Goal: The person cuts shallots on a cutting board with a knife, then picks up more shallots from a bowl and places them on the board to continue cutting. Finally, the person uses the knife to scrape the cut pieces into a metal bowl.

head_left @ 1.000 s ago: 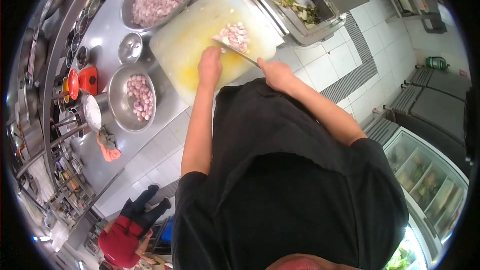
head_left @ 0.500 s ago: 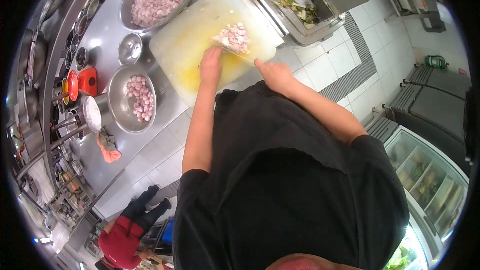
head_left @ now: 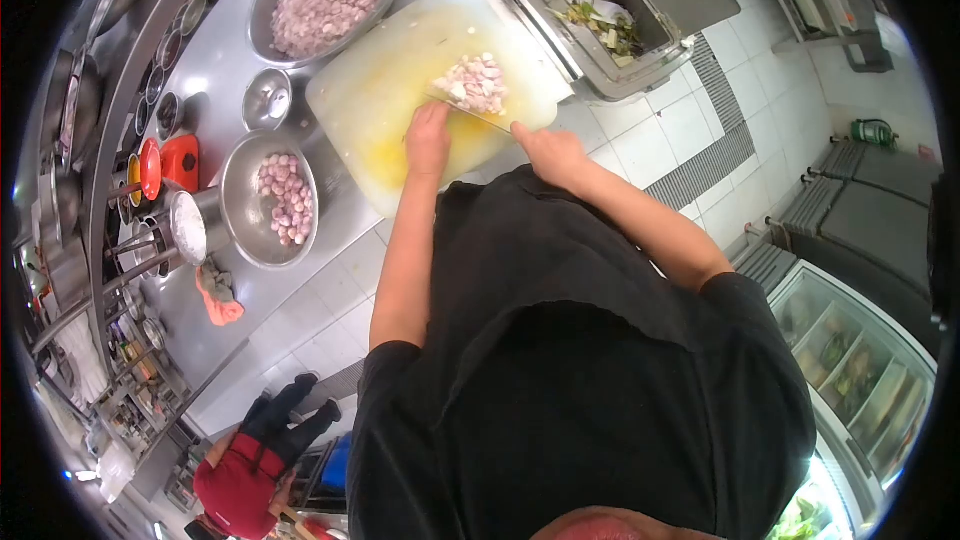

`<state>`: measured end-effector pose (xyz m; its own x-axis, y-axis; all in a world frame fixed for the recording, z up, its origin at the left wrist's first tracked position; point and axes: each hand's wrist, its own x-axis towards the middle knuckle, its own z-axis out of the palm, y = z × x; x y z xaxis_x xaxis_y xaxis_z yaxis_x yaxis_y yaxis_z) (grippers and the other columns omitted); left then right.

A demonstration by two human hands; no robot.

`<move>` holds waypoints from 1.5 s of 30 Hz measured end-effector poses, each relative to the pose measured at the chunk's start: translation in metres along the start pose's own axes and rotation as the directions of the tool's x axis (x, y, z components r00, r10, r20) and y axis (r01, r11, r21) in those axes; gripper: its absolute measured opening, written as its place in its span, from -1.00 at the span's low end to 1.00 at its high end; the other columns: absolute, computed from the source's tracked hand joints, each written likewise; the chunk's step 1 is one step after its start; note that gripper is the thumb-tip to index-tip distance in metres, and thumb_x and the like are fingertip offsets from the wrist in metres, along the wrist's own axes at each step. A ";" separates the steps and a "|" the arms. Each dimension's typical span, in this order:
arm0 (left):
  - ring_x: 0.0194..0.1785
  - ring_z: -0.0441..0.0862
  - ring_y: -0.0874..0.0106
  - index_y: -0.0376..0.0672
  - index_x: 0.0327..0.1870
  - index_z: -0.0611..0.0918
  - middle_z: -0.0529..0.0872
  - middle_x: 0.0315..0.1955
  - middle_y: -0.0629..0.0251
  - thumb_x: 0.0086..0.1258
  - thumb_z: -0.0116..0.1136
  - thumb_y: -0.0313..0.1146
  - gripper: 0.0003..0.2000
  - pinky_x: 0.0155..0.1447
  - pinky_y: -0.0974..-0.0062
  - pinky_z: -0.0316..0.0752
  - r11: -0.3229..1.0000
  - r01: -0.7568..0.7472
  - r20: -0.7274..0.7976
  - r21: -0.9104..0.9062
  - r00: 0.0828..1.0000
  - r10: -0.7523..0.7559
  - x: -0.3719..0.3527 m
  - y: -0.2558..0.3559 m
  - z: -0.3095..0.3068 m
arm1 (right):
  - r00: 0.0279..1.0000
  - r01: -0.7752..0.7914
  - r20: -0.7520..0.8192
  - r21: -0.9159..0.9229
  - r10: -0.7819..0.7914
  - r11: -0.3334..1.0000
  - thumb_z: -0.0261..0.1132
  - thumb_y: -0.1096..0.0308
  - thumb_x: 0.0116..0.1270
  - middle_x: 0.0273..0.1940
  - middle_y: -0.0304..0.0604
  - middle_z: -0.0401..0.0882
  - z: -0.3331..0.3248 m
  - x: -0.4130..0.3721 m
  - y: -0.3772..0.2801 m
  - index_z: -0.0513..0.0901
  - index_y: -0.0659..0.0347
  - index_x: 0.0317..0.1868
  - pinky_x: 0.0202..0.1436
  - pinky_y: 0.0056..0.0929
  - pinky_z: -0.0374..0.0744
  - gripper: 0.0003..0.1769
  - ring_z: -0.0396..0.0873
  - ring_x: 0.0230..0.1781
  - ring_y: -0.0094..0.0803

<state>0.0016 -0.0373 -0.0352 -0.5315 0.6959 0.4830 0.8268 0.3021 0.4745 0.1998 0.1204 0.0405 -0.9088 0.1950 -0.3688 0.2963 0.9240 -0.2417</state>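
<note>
- One head-worn view looks steeply down, facing forward.
- The white, yellow-stained plastic cutting board [head_left: 400, 70] lies near, upper centre; beyond it the rim seems distorted.

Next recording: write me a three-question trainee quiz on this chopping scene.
1. True or false: the pile of chopped pinkish pieces lies in the grey scrap bin.
2. The right hand has its grip on: A. a ladle; B. the long steel knife; C. an orange cloth.
3. How many round steel bowls hold pinkish pieces?
Key: 1 false, it lies on the white plastic cutting board. 2 B. 3 two: the large steel bowl and the medium steel bowl.
</note>
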 end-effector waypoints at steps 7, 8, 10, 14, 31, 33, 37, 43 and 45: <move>0.01 0.74 0.11 -0.21 -0.16 0.71 0.80 -0.14 0.12 0.34 0.21 -0.61 -0.87 0.12 0.23 0.66 0.999 0.002 0.005 0.036 1.000 -0.002 -0.005 -0.004 0.003 | 1.000 0.006 0.018 0.016 -0.006 1.000 0.25 0.46 0.38 -0.32 -0.03 0.78 -0.005 0.000 0.000 0.44 0.17 0.15 -0.31 -0.06 0.72 -0.64 0.82 -0.29 -0.03; 0.02 0.74 0.11 -0.21 -0.15 0.71 0.80 -0.13 0.12 0.34 0.21 -0.61 -0.86 0.13 0.23 0.66 0.999 0.004 -0.007 0.037 1.000 -0.004 -0.003 -0.007 0.003 | 1.000 0.022 0.012 0.031 -0.023 0.999 0.24 0.46 0.38 -0.31 -0.01 0.78 -0.004 0.006 0.003 0.44 0.18 0.16 -0.31 -0.06 0.72 -0.64 0.82 -0.28 -0.01; 0.01 0.74 0.11 -0.21 -0.16 0.71 0.80 -0.13 0.12 0.33 0.22 -0.62 -0.86 0.12 0.24 0.66 0.999 0.004 0.004 0.032 1.000 -0.004 -0.002 -0.003 -0.004 | 0.999 0.026 0.024 0.040 -0.027 0.999 0.24 0.47 0.38 -0.31 0.00 0.78 -0.011 0.000 -0.004 0.44 0.17 0.16 -0.30 -0.04 0.71 -0.64 0.82 -0.27 0.00; 0.01 0.74 0.07 -0.21 -0.17 0.70 0.79 -0.14 0.11 0.33 0.22 -0.63 -0.87 0.09 0.24 0.66 0.999 -0.003 0.034 0.041 0.999 0.002 0.000 -0.005 0.000 | 1.000 -0.011 0.023 0.106 0.009 0.994 0.26 0.50 0.33 -0.33 0.01 0.77 0.004 0.011 0.005 0.44 0.16 0.17 -0.28 0.00 0.69 -0.59 0.81 -0.25 0.01; 0.71 0.01 -0.18 -0.33 0.63 0.18 0.11 0.65 -0.24 0.16 0.54 0.24 0.16 0.73 -0.08 0.01 0.976 0.216 0.278 0.020 0.937 -0.213 0.013 0.027 -0.007 | 0.950 -0.192 -0.175 0.318 0.257 0.928 0.22 0.39 0.41 -0.16 0.17 0.70 -0.083 -0.038 0.080 0.56 0.05 0.10 -0.10 0.15 0.67 -0.73 0.73 -0.18 0.19; 0.71 0.02 -0.17 -0.39 0.65 0.07 0.09 0.64 -0.26 0.03 0.60 0.32 0.33 0.73 -0.05 0.02 0.976 0.211 0.295 0.048 0.931 -0.216 0.018 0.035 -0.001 | 0.903 -0.237 -0.287 0.286 0.319 0.928 0.20 0.37 0.44 -0.20 0.18 0.71 -0.053 -0.006 0.084 0.54 0.08 0.12 -0.11 0.16 0.68 -0.73 0.73 -0.20 0.22; 0.69 0.05 -0.17 -0.40 0.60 0.15 0.13 0.62 -0.28 -0.10 0.65 0.33 0.35 0.72 -0.02 0.09 0.969 0.248 0.163 -0.001 0.956 -0.245 0.032 0.039 0.009 | 0.955 -0.191 -0.166 0.283 0.244 0.940 0.18 0.37 0.47 -0.25 0.23 0.74 -0.028 0.010 0.056 0.53 0.11 0.16 -0.11 0.16 0.68 -0.71 0.72 -0.19 0.26; 0.64 0.19 -0.17 -0.19 0.47 0.48 0.35 0.53 -0.18 -0.04 0.67 0.23 0.05 0.68 -0.01 0.18 0.988 0.153 0.197 -0.027 0.970 -0.145 0.067 0.030 0.030 | 0.919 -0.336 0.194 0.842 0.344 0.423 0.10 0.30 0.65 -0.36 0.06 0.74 -0.022 -0.031 0.061 0.48 0.28 0.12 -0.38 -0.19 0.68 -0.77 0.74 -0.47 -0.20; 0.62 0.24 -0.15 -0.11 0.40 0.60 0.42 0.49 -0.13 0.01 0.66 0.17 -0.09 0.66 -0.02 0.22 0.991 0.119 0.230 -0.058 0.968 -0.102 0.069 0.036 0.038 | 0.924 -0.347 0.236 0.847 0.300 0.403 0.07 0.30 0.67 -0.37 0.00 0.72 -0.007 -0.032 0.057 0.46 0.30 0.11 -0.41 -0.26 0.66 -0.77 0.70 -0.51 -0.30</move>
<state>0.0020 0.0460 -0.0129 -0.5567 0.7923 0.2497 0.7459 0.3444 0.5702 0.2437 0.1691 0.0452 -0.6815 0.3800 -0.6254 0.6837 0.0260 -0.7293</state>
